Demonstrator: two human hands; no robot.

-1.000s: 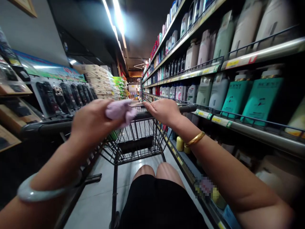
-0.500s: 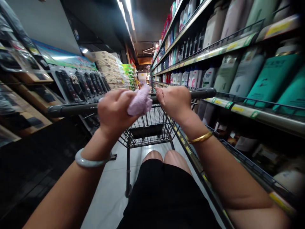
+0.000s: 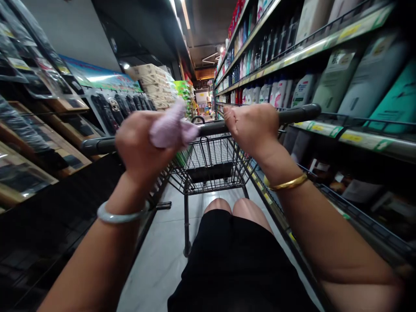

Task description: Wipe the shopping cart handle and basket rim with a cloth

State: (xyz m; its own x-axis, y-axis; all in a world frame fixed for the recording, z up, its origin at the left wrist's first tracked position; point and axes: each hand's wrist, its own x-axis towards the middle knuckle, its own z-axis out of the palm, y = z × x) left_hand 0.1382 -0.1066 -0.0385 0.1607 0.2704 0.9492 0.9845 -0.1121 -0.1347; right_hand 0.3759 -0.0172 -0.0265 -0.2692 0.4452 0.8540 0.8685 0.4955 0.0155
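Note:
My left hand [image 3: 139,141] is closed round a crumpled pale purple cloth [image 3: 170,128], which sticks out past the thumb. It is over the left part of the cart's dark handlebar [image 3: 212,128]; whether it touches the bar I cannot tell. My right hand [image 3: 253,130] is wrapped round the right part of the same bar, its fingers curled over the top. Beyond the bar is the black wire basket of the shopping cart [image 3: 211,169]. A pale bangle [image 3: 118,216] circles my left wrist, a gold one [image 3: 289,183] my right.
Shelves of shampoo bottles [image 3: 303,90] run close along the right, edged with price labels. On the left are packaged goods on a rack [image 3: 113,108] and a stack of pale boxes [image 3: 156,84]. A tiled floor [image 3: 165,242] lies below, and the aisle stretches ahead.
The cart and the view have moved forward along the aisle, and the bar now tilts up to the right. My left hand has lifted slightly and shifted left along the bar with the cloth.

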